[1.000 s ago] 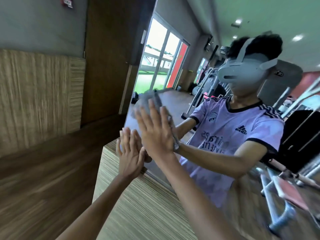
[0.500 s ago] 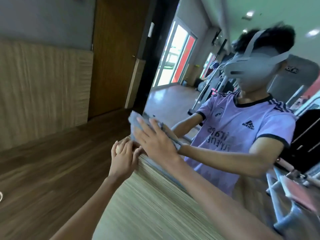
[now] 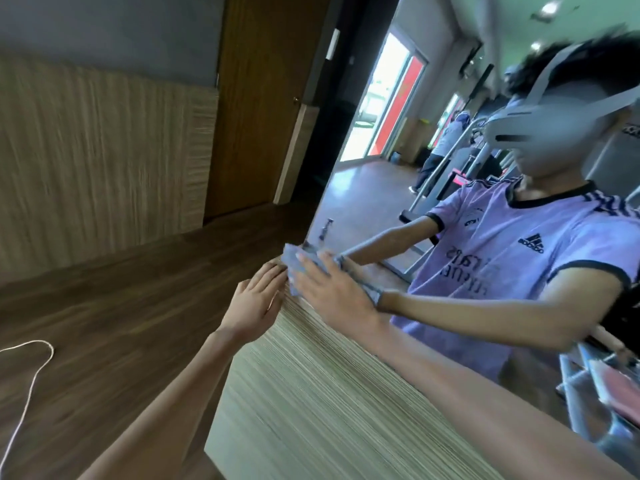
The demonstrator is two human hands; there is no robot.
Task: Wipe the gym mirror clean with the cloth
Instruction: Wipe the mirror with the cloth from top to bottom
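**Gym mirror, low left corner under the cloth**

Wood panelling and a brown door fill the left of the head view. The mirror runs along the right above a striped panel. The blue-grey cloth sits at the mirror's bottom left corner, pinned to the glass by the right hand. That hand lies flat, fingers straight and spread, palm pressing and not gripping. The left hand is also flat with straight fingers. It holds nothing, its tips touch the panel's edge just left of the cloth, and both arms reach forward from the near side.

The step looks like wiping the corner. To do it well, keep the palm pressure even, run the cloth right into the edge where grime gathers, and overlap each pass. A thin white cord lies on the floor, far left
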